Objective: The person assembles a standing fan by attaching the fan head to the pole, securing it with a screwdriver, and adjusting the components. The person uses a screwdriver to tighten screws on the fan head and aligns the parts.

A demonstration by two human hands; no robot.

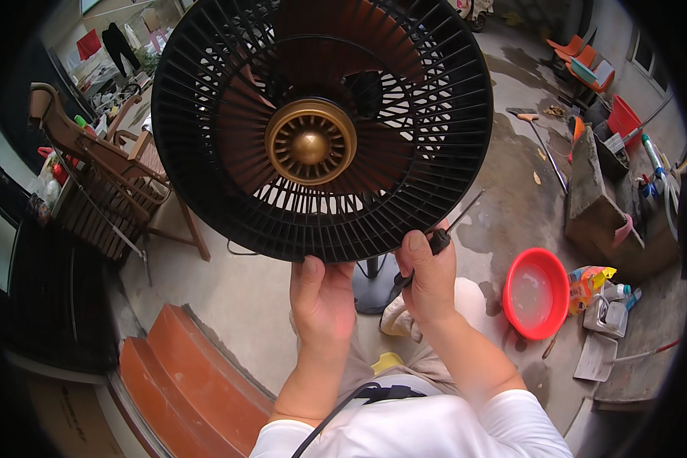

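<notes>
A large electric fan (311, 147) fills the upper middle, with a round black grille, brown blades and a gold hub at the centre. My left hand (324, 301) grips the bottom of its rim, thumb in front and fingers mostly hidden behind. To the right along the same rim is my right hand (433, 281), closed around a screwdriver (440, 242) with a black handle. Its thin shaft points up and to the right past the grille, while the thumb rests at the rim. Below the fan, part of a grey round base (374, 288) shows on the floor.
A red basin (537, 294) of cloudy liquid stands on the right, beside packets and a white dustpan (595, 357). Farther back are a concrete trough (594, 191) and orange chairs (575, 52). On the left are a wooden chair (103, 156) and reddish-brown steps (195, 382).
</notes>
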